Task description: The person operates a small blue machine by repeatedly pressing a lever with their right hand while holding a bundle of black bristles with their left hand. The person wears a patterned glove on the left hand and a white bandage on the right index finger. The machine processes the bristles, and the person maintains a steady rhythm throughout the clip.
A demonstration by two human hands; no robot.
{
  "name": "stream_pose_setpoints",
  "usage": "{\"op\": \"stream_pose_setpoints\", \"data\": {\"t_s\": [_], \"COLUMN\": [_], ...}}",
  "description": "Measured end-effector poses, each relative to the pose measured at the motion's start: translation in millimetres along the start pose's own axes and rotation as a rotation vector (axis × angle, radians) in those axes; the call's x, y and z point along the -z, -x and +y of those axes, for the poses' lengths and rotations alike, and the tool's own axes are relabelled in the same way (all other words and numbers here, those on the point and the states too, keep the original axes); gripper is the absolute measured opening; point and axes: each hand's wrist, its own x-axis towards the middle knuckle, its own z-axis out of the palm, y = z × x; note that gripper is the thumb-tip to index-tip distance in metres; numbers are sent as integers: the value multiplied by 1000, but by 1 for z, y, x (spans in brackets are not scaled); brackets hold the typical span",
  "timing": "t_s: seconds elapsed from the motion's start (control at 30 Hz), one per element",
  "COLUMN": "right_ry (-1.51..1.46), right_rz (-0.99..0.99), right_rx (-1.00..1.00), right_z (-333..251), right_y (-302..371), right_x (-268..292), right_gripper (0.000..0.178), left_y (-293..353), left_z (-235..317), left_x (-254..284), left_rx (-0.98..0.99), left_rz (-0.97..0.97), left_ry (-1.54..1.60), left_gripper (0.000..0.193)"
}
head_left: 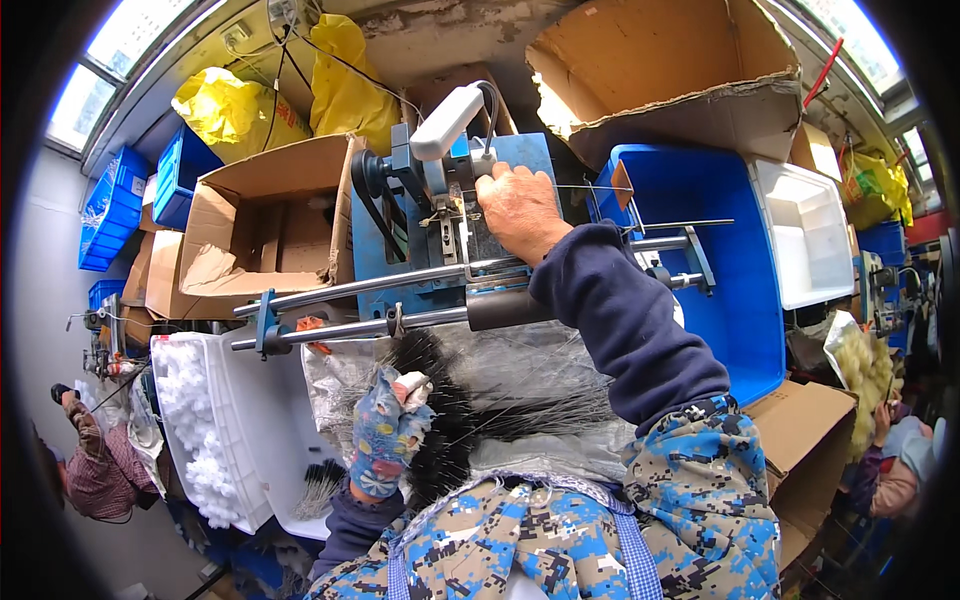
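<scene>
My right hand [522,208], bare, reaches over a blue bench machine [375,225] with its fingers curled on the metal workhead. What its fingertips hold is hidden; a thin metal rod sticks out to the right of the hand. In a patterned blue cloth glove, my left hand [387,435] is closed and low over a heap of black bristle brushes [438,430]. Their thin wire stems fan out to the right across a pale plastic sheet [540,370] before me. Whether one of these brushes is in that hand I cannot make out.
Two steel rails [350,290] cross in front of the machine. A large blue bin [740,290] stands right, a cardboard box [265,225] left, another carton [665,75] behind. White tufts fill a white tub [205,430]. Other people sit at far left and far right.
</scene>
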Motion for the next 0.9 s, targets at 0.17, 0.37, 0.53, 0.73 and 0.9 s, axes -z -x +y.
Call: {"op": "stream_pose_setpoints", "data": {"t_s": [0.17, 0.37, 0.53, 0.73, 0.9], "right_ry": [-131, -58, -74, -132, -132], "right_rz": [-20, -58, 43, -190, -111], "right_rx": [-42, -146, -92, -224, -163], "right_z": [8, 12, 11, 5, -11], "right_y": [-4, 1, 42, 44, 38], "right_x": [-14, -7, 15, 27, 11], "right_gripper": [16, 20, 55, 62, 65], "left_y": [-4, -4, 0, -14, -4], "left_z": [-1, -4, -2, 23, 7], "left_x": [1, 2, 4, -7, -7], "left_rx": [-274, -228, -221, -466, -304], "left_rz": [-25, -56, 35, -42, -2], "left_ry": [-192, -182, -129, -270, -124], "left_gripper": [19, 21, 19, 22, 20]}}
